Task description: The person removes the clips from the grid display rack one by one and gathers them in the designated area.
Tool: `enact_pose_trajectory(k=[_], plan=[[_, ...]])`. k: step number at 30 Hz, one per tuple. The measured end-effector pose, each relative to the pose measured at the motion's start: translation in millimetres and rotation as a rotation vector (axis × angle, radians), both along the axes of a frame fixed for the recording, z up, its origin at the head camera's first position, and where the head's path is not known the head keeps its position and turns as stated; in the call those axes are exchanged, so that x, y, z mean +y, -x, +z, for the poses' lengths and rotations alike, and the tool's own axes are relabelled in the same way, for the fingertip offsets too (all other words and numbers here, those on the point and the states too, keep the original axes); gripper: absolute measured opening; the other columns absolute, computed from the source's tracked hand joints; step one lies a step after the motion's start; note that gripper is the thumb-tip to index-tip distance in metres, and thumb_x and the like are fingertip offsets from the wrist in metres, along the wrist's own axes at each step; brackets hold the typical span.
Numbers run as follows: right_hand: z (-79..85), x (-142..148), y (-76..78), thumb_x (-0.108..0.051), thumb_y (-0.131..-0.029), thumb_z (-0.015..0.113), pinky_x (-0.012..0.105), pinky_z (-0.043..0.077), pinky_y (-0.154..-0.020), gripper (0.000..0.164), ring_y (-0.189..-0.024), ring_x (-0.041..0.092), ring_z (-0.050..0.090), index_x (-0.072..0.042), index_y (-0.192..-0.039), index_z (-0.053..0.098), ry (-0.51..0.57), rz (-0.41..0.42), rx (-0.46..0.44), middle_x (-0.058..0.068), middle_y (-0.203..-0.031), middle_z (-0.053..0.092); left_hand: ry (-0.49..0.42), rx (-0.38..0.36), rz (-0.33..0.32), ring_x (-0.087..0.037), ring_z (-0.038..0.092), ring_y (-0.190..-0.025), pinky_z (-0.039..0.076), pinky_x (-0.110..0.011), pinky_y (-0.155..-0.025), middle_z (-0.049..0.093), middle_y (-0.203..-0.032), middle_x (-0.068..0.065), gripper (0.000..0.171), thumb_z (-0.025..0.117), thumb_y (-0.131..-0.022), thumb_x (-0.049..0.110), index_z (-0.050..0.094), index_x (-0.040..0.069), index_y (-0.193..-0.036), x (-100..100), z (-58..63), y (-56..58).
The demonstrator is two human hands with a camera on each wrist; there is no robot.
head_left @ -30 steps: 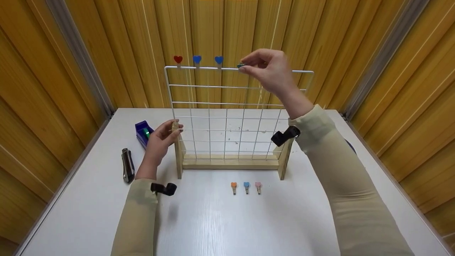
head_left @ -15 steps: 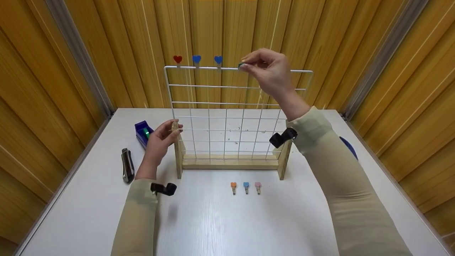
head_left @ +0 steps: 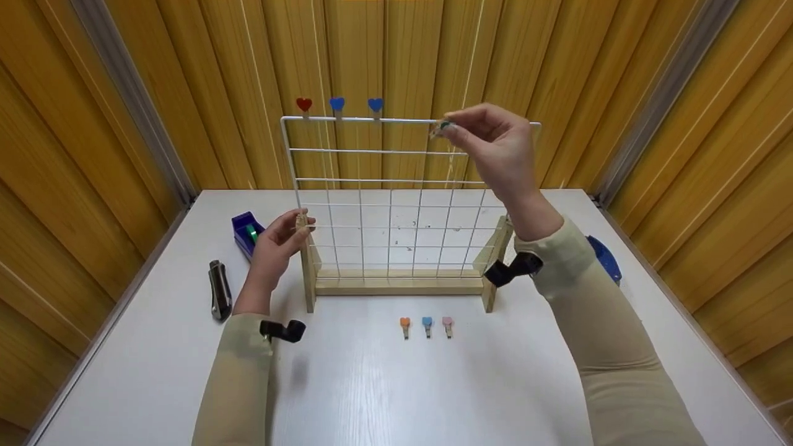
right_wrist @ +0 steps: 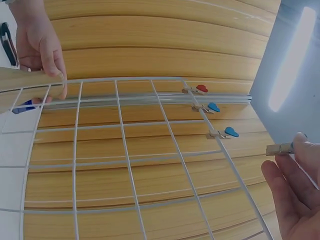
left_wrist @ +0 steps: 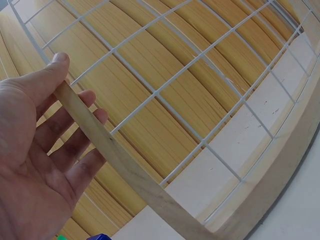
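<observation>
My right hand [head_left: 505, 152] pinches a small wooden clothespin [right_wrist: 279, 149] between thumb and fingertips. A bit of green shows on it. In the right wrist view the clothespin is apart from the top wire of the white grid [head_left: 341, 179]. My left hand [head_left: 269, 254] holds the upper end of the left wooden upright [left_wrist: 115, 150] that carries the grid. Along the top wire, a red heart clothespin [head_left: 304, 104] and two blue heart clothespins [head_left: 337, 103] are clipped at the left. Orange [head_left: 405, 322], light blue [head_left: 427, 322] and pink [head_left: 448, 322] heart clothespins lie in front of the stand.
On the white table [head_left: 347, 384], a blue tape dispenser [head_left: 240, 226] and a dark utility knife [head_left: 220, 291] lie left of the stand. A blue object [head_left: 604, 257] shows beside the right sleeve. Wood-patterned walls enclose the back and sides.
My right hand has come away from the top wire, rightward and lower in the head view, with the clothespin still in its fingers. The left hand keeps its hold on the upright.
</observation>
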State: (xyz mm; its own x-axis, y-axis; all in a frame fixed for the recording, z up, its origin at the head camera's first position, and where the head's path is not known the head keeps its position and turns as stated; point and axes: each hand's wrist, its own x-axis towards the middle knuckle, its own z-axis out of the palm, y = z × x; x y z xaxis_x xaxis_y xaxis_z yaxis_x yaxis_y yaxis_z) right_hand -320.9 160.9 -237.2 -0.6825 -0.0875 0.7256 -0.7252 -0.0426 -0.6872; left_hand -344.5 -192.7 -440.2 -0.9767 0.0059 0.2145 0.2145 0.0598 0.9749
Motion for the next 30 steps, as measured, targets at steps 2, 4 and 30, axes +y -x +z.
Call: enact_pose_trajectory(k=[2,4,30], plan=[[-10.8,4.2,-7.3,0.006,-0.088,0.076,0.023,0.062,-0.074,0.012,-0.08,0.012,0.075,0.001,-0.099,0.077,0.018,0.011,-0.024,0.001,-0.089,0.079,-0.005,0.003,0.003,-0.016,0.063,-0.128,0.051,-0.042,-0.112,0.064,-0.141,-0.011,0.048,0.065,-0.102,0.025,0.054,0.016,-0.148,-0.3,-0.6,-0.2],[-24.4,9.5,-14.2,0.004,-0.089,0.075,0.023,0.062,-0.074,0.014,-0.08,0.012,0.074,0.002,-0.102,0.076,0.022,0.004,-0.045,0.0,-0.089,0.078,-0.009,0.005,0.003,-0.016,0.063,-0.128,0.051,-0.042,-0.112,0.064,-0.141,-0.011,0.048,0.066,-0.102,0.024,0.054,0.016,-0.148,-0.5,-1.2,-0.2],[-181.7,60.6,-46.1,0.004,-0.092,0.071,0.022,0.061,-0.072,0.023,-0.08,0.012,0.071,0.006,-0.115,0.071,-0.145,-0.101,-0.498,-0.006,-0.091,0.072,-0.005,-0.016,-0.001,-0.024,0.059,-0.135,0.049,-0.043,-0.114,0.062,-0.144,-0.012,0.047,0.064,-0.103,0.025,0.054,0.019,-0.149,0.9,1.2,-1.8]])
